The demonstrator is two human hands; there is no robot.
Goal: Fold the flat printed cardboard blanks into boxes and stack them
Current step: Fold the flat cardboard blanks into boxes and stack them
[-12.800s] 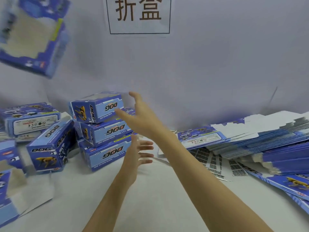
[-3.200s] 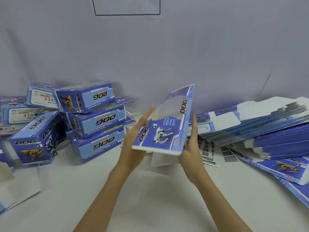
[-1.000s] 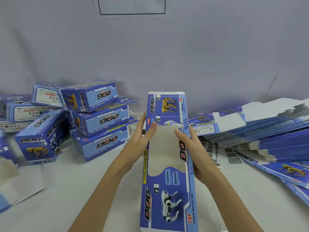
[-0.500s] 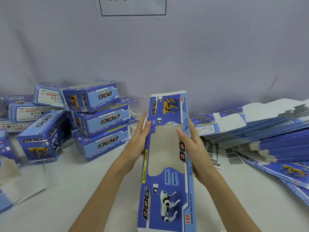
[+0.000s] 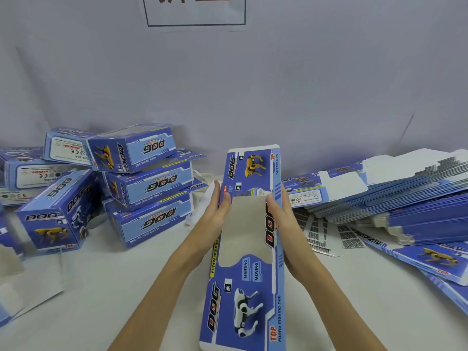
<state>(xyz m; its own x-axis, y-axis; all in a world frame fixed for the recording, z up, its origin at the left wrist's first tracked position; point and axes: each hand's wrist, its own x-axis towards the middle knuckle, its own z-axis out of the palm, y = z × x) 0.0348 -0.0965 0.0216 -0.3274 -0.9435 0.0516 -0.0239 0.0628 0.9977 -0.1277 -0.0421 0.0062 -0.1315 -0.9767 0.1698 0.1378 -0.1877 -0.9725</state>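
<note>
Both hands, left hand (image 5: 215,214) and right hand (image 5: 283,219), grip the blank (image 5: 247,249) by its long edges, fingers curled around. It looks light and bendable; hold beside the window.

Our one view: a head-worn wide-angle camera

We look forward and down from close above the white surface (image 5: 106,295), both forearms reaching in from the bottom edge, the grey wall (image 5: 304,84) closing the view just behind.

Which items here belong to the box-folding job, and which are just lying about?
Job: cardboard blank held between left hand and right hand; folded boxes; flat blanks pile.
Lying about: barcode sheets; wall sign.
</note>
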